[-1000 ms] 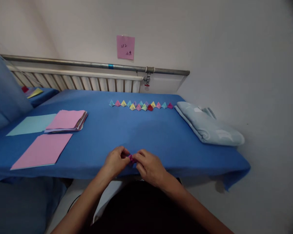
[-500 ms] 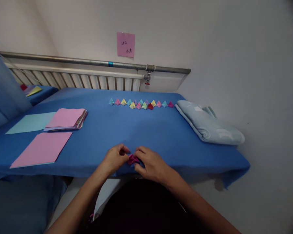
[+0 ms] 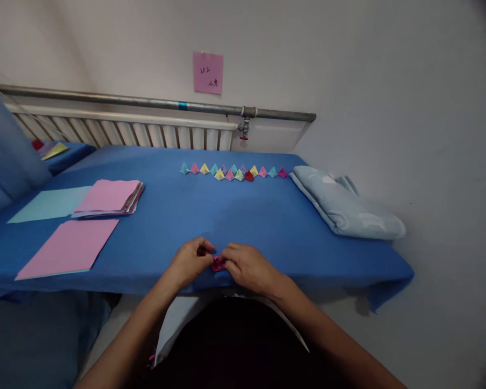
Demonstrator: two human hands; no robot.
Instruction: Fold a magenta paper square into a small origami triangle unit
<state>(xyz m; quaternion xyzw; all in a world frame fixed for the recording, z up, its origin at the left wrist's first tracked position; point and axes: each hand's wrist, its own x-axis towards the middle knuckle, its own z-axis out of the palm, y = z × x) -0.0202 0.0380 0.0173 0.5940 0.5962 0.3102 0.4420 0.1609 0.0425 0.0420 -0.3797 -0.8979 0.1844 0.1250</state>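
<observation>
A small magenta piece of folded paper (image 3: 217,265) is between my two hands near the front edge of the blue-covered table (image 3: 162,216). My left hand (image 3: 191,263) pinches its left side between thumb and fingertips. On the other side, my right hand (image 3: 247,266) has thumb and fingers closed on the paper's right part and covers some of it. Toward the back of the table stand rows of small folded paper pieces (image 3: 229,175) in blue, pink, yellow, green, purple, red and magenta.
At left lie a stack of coloured paper (image 3: 109,195), a light blue sheet (image 3: 51,204) and pink sheets (image 3: 68,248). A folded light blue blanket (image 3: 344,208) rests at the right. Behind the table are a radiator (image 3: 146,132) and a metal pipe (image 3: 121,101).
My right thumb has moved up and in toward the fingers, onto the magenta paper. The paper now looks flatter, and less of it shows. My left hand has barely moved.
</observation>
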